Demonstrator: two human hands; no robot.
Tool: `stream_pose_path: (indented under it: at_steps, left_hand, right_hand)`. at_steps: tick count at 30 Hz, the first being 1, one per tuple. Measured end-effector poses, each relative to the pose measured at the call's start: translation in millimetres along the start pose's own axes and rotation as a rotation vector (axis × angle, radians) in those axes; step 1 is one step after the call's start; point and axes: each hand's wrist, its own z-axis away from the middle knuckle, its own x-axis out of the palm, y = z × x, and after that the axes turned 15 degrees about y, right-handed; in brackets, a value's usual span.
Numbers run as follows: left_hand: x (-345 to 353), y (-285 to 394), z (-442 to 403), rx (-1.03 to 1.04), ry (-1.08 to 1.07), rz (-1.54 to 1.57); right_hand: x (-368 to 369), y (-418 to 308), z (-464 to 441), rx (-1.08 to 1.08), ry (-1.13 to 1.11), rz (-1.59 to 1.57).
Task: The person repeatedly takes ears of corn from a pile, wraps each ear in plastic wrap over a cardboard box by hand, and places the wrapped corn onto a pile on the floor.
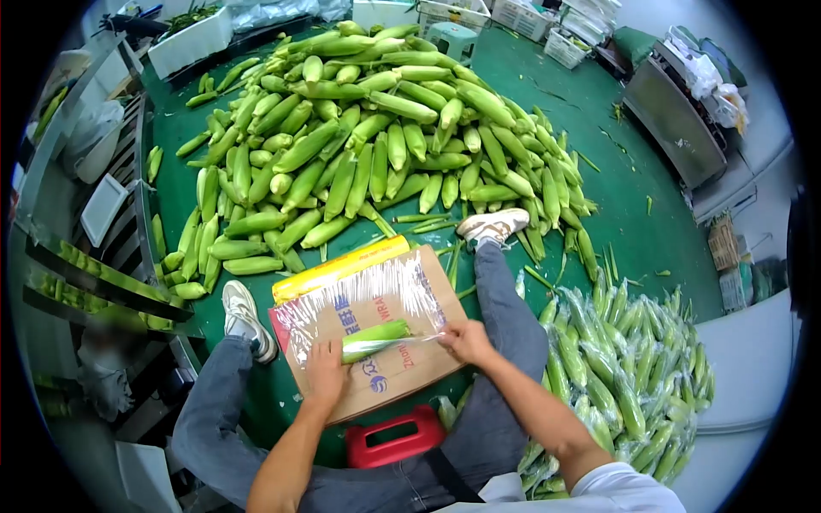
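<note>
An ear of corn [373,339] in its green husk lies on a flat cardboard box [376,395] in front of me. My left hand [327,369] is closed around the ear's left end. Clear plastic wrap [376,282] stretches over the cardboard from a yellow wrap box [342,267] at its far edge. Pinched in my right hand [467,342] is the near right part of the film, beside the cardboard's right edge. A band of film runs from that hand to the ear, lying along its near side.
A large heap of unwrapped corn [359,145] covers the green floor [633,197] ahead. Wrapped corn [624,376] is piled at my right. Under the cardboard's near edge sits a red plastic stool [395,438]. A metal rack [128,171] stands at left.
</note>
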Motion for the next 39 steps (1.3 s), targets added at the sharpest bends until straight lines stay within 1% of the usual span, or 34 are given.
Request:
stream_pose_path:
  at_steps: [1,2,4,6,8,10,11,12,14,15,16,18,20,21,24,26,28,31,34,35,38,39]
  left_hand:
    - [-6.0,-3.8,-3.9,0.009,-0.045,0.031]
    - [-12.1,-8.5,-11.7,0.011,-0.078,0.058]
    - [-22.6,-3.3,-18.8,0.017,-0.133,0.061]
    - [-32.2,-0.8,-33.7,0.043,-0.211,0.086]
    - [-31.7,-0.4,-40.7,-0.03,-0.224,0.141]
    - [-28.6,-5.5,-42.5,-0.119,-0.228,0.221]
    - [-24.2,-10.2,-34.6,-0.109,-0.115,0.273]
    - [-28.5,-11.3,-31.1,-0.154,-0.11,0.301]
    - [-37.2,-8.0,-21.2,-0.251,-0.097,0.371]
    - [-32.6,-12.0,-7.2,-0.159,-0.095,0.326]
    - [-30.1,-10.9,9.0,-0.16,-0.161,0.338]
    - [-25.6,-3.7,35.2,-0.157,-0.274,0.354]
    - [-41.6,17.9,53.1,-0.143,-0.256,0.409]
    - [-49.4,23.5,56.6,-0.199,-0.372,0.386]
    - [-36.8,15.3,32.7,0.025,-0.128,-0.159]
    - [-24.8,-6.4,-34.2,-0.138,0.054,-0.397]
    - [-38.5,-0.4,-75.8,-0.121,0.374,-0.22]
    - [-22.8,17.8,-81.7,0.18,0.135,0.043]
    - [4.5,4.8,-99.9,0.104,0.128,0.023]
    - [7.6,5.7,-97.7,0.094,0.143,0.075]
    - [10.0,8.9,-58.4,0.08,-0.16,0.196]
    - [4.3,13.4,-44.7,0.148,-0.2,0.187]
  right_hand:
    - [-24.5,-32.6,-4.9,0.244,-0.19,-0.108]
    - [-31.2,-38.0,-7.9,0.408,-0.203,-0.326]
    - [-36.1,-72.4,-29.7,0.474,-0.205,-0.455]
    - [6.2,-93.5,-65.3,0.449,-0.133,-0.634]
    - [76.4,-95.9,-100.9,0.285,-0.008,-0.506]
    - [108.1,-95.7,-95.6,-0.012,-0.025,-0.088]
    - [117.3,-94.7,-91.2,-0.164,-0.025,0.122]
    - [115.3,-93.3,-80.7,-0.181,-0.04,0.013]
    - [88.3,-86.6,-48.6,-0.215,-0.075,-0.192]
    - [69.7,-80.7,-30.4,-0.343,-0.166,-0.051]
    - [52.4,-74.5,-12.6,-0.473,-0.259,0.086]
    - [37.8,-61.9,25.6,-0.479,-0.246,0.164]
    - [19.3,-66.2,41.8,-0.453,-0.44,0.263]
    - [15.6,-67.0,41.2,-0.498,-0.462,0.275]
    - [41.2,-52.2,-1.8,-0.55,-0.568,0.486]
    - [52.2,-112.6,-64.3,-0.379,-0.317,0.586]
    - [66.2,-133.5,-114.1,-0.579,-0.088,0.777]
    - [72.4,-170.8,-141.0,-0.529,-0.262,0.504]
    - [98.9,-140.2,-135.6,-0.678,-0.369,0.263]
    - [96.0,-133.0,-128.7,-0.625,-0.459,0.335]
    - [91.8,-104.2,-90.6,-0.894,-0.254,0.431]
    - [90.5,-104.6,-80.1,-0.826,-0.305,0.521]
